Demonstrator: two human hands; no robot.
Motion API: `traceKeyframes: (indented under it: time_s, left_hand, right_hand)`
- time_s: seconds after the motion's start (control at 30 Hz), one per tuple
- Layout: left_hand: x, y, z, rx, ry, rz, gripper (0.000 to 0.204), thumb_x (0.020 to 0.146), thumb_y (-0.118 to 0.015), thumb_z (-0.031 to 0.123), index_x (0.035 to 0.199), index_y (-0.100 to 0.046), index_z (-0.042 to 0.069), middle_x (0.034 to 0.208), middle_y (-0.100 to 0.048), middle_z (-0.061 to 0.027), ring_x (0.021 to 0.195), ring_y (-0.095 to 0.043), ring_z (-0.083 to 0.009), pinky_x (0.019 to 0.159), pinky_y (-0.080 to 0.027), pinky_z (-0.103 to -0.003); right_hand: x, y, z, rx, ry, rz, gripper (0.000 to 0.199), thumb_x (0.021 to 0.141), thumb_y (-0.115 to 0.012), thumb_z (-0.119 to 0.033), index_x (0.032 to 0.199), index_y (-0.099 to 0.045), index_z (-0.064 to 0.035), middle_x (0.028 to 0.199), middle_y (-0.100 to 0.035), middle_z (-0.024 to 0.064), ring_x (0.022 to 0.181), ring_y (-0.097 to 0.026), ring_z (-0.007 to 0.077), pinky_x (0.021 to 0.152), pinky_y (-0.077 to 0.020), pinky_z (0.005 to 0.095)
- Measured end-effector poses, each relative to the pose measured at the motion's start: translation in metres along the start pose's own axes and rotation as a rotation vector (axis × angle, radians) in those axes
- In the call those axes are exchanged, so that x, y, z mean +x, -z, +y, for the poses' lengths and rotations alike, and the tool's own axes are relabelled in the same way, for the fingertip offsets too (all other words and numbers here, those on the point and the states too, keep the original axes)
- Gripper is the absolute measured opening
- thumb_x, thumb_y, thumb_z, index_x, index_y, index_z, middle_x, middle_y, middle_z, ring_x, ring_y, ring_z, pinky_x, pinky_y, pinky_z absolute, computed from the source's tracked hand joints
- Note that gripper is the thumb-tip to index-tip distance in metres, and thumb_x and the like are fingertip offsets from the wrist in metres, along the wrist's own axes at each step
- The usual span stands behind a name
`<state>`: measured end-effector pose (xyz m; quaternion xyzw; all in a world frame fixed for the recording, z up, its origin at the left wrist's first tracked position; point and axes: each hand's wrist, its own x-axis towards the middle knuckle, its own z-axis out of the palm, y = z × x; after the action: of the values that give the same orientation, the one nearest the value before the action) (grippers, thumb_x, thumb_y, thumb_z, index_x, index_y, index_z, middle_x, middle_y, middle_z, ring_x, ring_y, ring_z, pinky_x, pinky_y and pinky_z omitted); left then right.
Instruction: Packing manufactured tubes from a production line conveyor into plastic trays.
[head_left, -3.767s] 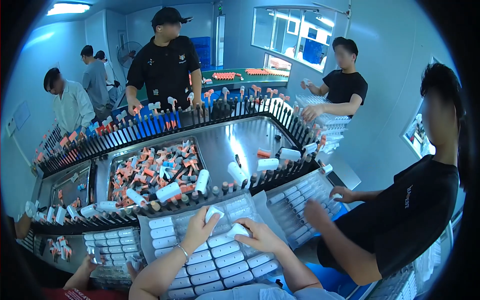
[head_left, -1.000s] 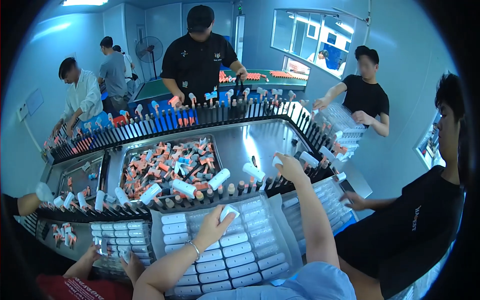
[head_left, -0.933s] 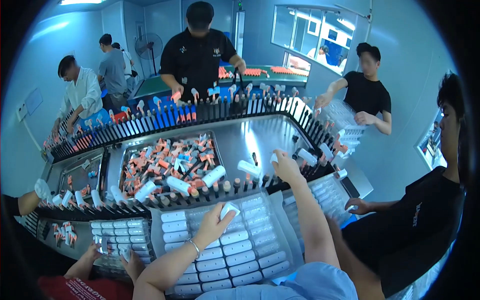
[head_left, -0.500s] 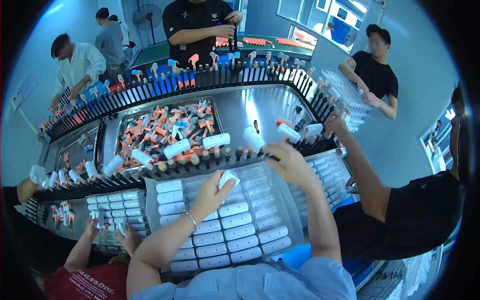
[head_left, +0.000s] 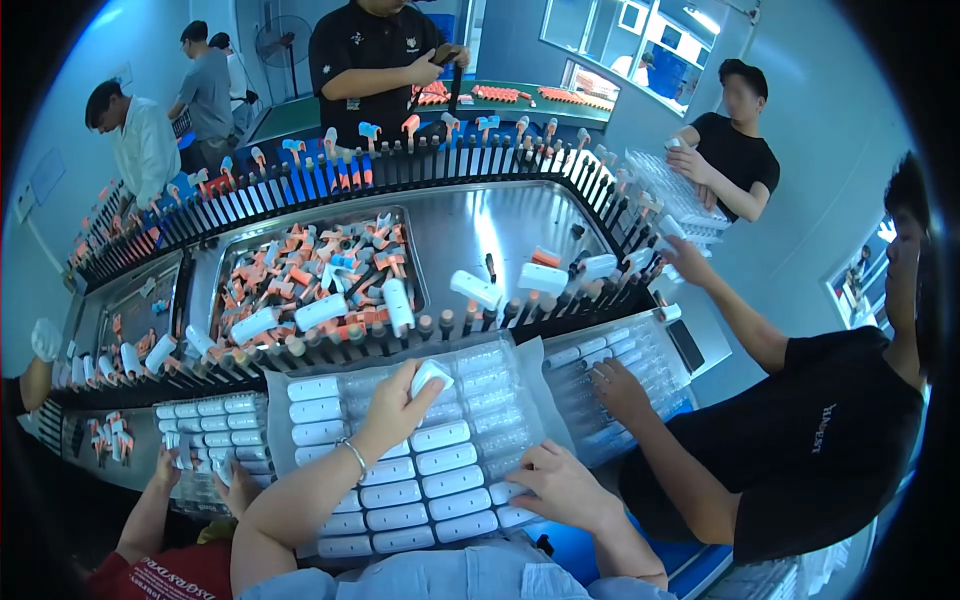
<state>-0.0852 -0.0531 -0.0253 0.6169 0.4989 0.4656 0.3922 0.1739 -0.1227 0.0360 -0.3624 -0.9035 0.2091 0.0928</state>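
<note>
Both forearms are bare from the elbow down, with no gloves on either hand. The left hand (head_left: 400, 410) is bare to the fingertips, and a thin silver-coloured bracelet (head_left: 352, 456), a single slim band, circles the left wrist just behind it. The right hand (head_left: 560, 485) wears no ring, watch or band that shows. At the lower edge of the view lies a light blue woven shirt (head_left: 450, 578), its cloth softly creased, with a seam or placket fold running across the chest. The sleeves end above the elbows, and their hems are out of sight.
</note>
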Motion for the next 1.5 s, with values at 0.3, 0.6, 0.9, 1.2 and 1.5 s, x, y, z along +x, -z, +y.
traceKeyframes:
  time_s: [0.3, 0.6, 0.9, 1.2, 1.5]
  left_hand:
    - [0.003, -0.011, 0.006, -0.041, 0.02, 0.01, 0.028, 0.089, -0.059, 0.028, 0.101, -0.055, 0.003, 0.065, -0.059, -0.0049, 0.052, -0.057, -0.0106, 0.047, -0.042, -0.025]
    - [0.001, -0.009, 0.001, -0.005, 0.006, 0.007, 0.028, 0.088, -0.06, 0.029, 0.101, -0.056, 0.004, 0.067, -0.061, -0.0073, 0.052, -0.059, -0.0125, 0.047, -0.044, -0.027]
    - [0.004, -0.013, 0.001, -0.016, 0.03, -0.006, 0.031, 0.088, -0.06, 0.029, 0.103, -0.056, 0.002, 0.068, -0.061, -0.0074, 0.056, -0.06, -0.0129, 0.049, -0.043, -0.026]
    - [0.007, -0.022, 0.003, -0.056, 0.055, -0.028, 0.032, 0.089, -0.059, 0.03, 0.105, -0.055, 0.002, 0.068, -0.061, -0.0052, 0.054, -0.058, -0.0102, 0.047, -0.043, -0.025]
    - [0.006, -0.025, 0.003, -0.066, 0.038, -0.022, 0.03, 0.089, -0.06, 0.027, 0.105, -0.056, 0.002, 0.069, -0.061, -0.0053, 0.054, -0.058, -0.0102, 0.048, -0.044, -0.025]
  right_hand:
    - [-0.002, 0.023, 0.013, 0.114, 0.129, 0.073, 0.03, 0.081, -0.065, -0.018, 0.102, -0.055, -0.0005, 0.099, -0.053, 0.0132, 0.097, -0.05, 0.0303, 0.083, -0.0434, 0.036]
    - [0.024, 0.005, 0.011, 0.545, -0.261, 0.133, 0.033, 0.094, -0.046, -0.025, 0.119, -0.049, -0.0032, 0.091, -0.062, 0.0204, 0.084, -0.062, 0.0354, 0.075, -0.0474, 0.0387]
    - [0.034, -0.009, 0.022, 0.613, -0.18, 0.074, 0.043, 0.089, -0.058, -0.029, 0.123, -0.05, -0.0043, 0.1, -0.062, 0.0132, 0.089, -0.061, 0.0223, 0.076, -0.0461, 0.0303]
    - [0.028, -0.017, 0.035, 0.764, -0.09, 0.105, 0.048, 0.088, -0.059, -0.031, 0.124, -0.048, -0.0019, 0.09, -0.061, 0.0126, 0.072, -0.054, 0.0159, 0.066, -0.0439, 0.0291]
    - [0.026, -0.013, 0.032, 0.704, -0.135, 0.067, 0.044, 0.086, -0.064, -0.027, 0.119, -0.052, 0.0005, 0.093, -0.063, 0.0133, 0.08, -0.06, 0.0175, 0.069, -0.0455, 0.028]
